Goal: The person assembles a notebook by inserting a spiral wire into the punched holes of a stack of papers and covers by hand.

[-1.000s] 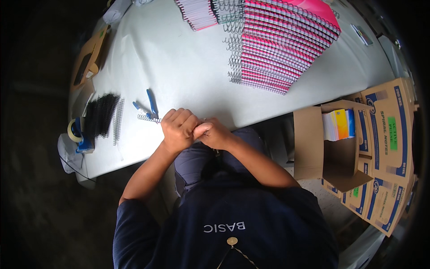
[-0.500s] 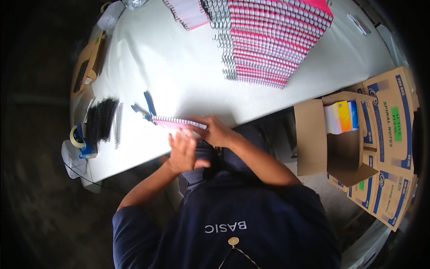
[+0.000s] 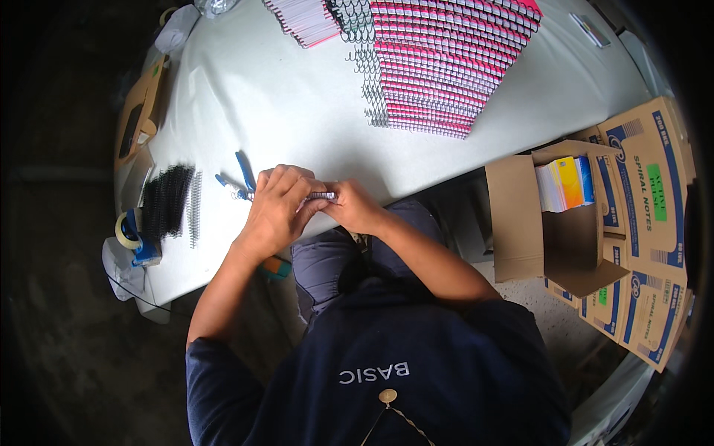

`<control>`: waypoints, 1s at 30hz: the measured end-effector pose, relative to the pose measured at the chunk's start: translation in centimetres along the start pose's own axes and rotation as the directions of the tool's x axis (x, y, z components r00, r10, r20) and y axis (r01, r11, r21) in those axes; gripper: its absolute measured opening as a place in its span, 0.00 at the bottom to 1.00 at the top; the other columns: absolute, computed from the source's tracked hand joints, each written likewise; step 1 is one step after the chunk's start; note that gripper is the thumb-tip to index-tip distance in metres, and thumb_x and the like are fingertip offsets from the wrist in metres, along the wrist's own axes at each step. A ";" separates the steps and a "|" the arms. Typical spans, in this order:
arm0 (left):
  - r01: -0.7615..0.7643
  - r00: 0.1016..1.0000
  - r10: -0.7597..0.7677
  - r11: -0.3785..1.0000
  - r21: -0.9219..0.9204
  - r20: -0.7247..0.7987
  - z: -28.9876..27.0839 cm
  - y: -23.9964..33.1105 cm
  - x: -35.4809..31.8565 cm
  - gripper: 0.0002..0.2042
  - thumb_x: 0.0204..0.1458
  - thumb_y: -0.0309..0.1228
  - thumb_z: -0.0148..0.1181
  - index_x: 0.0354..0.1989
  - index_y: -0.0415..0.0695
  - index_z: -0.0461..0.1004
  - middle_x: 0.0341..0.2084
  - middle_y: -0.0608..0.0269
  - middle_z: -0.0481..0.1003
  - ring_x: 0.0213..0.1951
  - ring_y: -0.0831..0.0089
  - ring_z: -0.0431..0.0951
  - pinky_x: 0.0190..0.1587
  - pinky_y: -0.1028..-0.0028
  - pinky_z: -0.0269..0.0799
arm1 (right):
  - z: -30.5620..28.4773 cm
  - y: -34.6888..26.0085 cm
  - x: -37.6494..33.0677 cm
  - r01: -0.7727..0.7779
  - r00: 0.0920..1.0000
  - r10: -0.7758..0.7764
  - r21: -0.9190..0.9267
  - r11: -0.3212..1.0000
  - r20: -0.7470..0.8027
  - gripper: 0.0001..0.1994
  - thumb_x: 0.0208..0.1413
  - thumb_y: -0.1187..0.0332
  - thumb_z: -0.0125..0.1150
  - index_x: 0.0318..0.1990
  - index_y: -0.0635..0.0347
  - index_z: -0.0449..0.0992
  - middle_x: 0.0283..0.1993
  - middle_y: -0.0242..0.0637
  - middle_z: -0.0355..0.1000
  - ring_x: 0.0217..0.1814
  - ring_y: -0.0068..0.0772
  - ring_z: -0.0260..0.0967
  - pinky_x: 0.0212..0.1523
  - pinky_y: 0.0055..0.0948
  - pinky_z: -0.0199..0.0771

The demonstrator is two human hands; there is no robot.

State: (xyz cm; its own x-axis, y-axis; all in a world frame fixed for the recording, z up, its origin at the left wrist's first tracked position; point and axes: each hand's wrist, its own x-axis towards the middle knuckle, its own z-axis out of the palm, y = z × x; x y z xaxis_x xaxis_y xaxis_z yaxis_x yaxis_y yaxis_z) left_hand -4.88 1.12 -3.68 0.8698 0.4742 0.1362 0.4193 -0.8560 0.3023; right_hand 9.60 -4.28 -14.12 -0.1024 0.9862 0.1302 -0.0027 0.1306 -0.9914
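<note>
left hand (image 3: 279,204) and right hand (image 3: 355,208) gripping spiral notepad (image 3: 321,196), blue pliers (image 3: 244,172) beside

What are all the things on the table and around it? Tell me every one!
Table: one, white, middle.
Stack of spiral notebooks: one big fanned stack, pink and white, far side right.
Smaller notebook pile: one, pink and white, far edge.
Loose wire coils: several, silver, left of the big stack.
Black binding coils: one bunch, left side.
Blue-handled tool: one, beside the left hand.
Tape roll: one, pale with blue holder, left corner.
Open cardboard box: one, brown, coloured packs inside, right of the table.
Closed cartons: several, brown with blue print, far right.
Small notebook: one, held by both hands.
Left hand: gripping the notebook.
Right hand: gripping its other end.
</note>
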 end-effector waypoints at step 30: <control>-0.006 0.999 0.008 0.999 0.053 -0.038 -0.4 1.7 1.0 0.11 0.40 0.28 0.65 0.35 0.46 0.75 0.33 0.66 0.76 0.39 0.67 0.74 0.47 0.67 0.61 | -0.8 -1.6 -0.1 -0.091 0.993 0.101 -0.140 0.986 0.068 0.08 0.53 0.70 0.55 0.37 0.66 0.75 0.33 0.51 0.75 0.39 0.44 0.75 0.38 0.33 0.71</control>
State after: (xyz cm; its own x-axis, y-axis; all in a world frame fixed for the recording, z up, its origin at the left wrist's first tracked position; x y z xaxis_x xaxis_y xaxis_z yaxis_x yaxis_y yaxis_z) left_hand -3.35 0.25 -2.68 0.8626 0.4749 0.1743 0.4272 -0.8685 0.2515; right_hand 10.39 -4.53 -12.54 -0.1693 0.9852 0.0281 0.1459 0.0532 -0.9879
